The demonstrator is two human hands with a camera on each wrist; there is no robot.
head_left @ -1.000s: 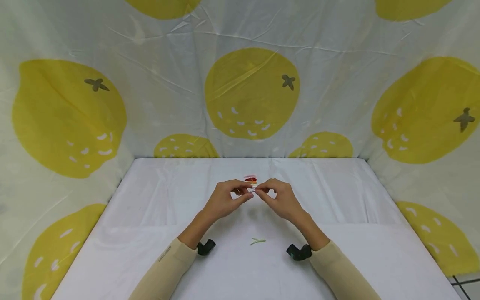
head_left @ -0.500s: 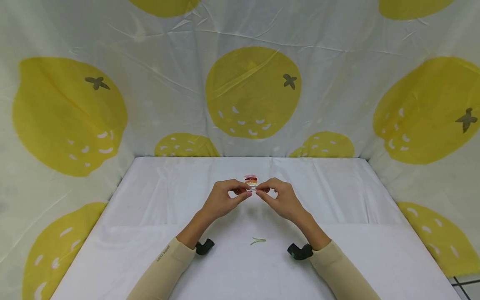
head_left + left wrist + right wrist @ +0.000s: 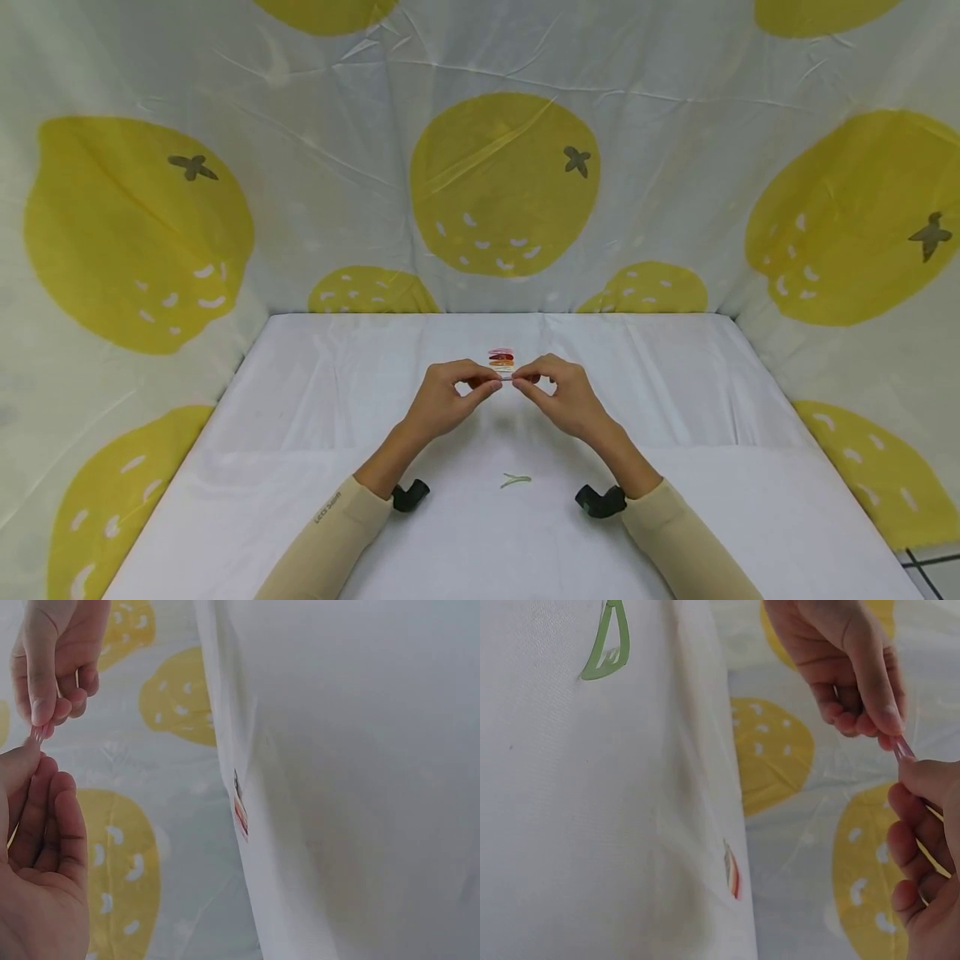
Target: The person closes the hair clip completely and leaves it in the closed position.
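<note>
Between both hands is a small pinkish snap hair clip, held level above the table. My left hand pinches one end between thumb and index finger. The other end is pinched by my right hand in the same way. Both wrist views show the clip mostly covered by fingertips. Just beyond the hands lies a stacked row of hair clips in pink, red, orange and paler tones. Nearer the body, a green snap hair clip lies with its parts spread apart.
A white cloth covers the table. Behind and at the sides hangs a curtain printed with yellow lemons. Dark wrist cameras sit on both wrists.
The held hair clip showed two separate lines earlier; now it appears as one thin line. Both hands stay nearly in place, the left thumb slightly higher. The green clip has not moved.
</note>
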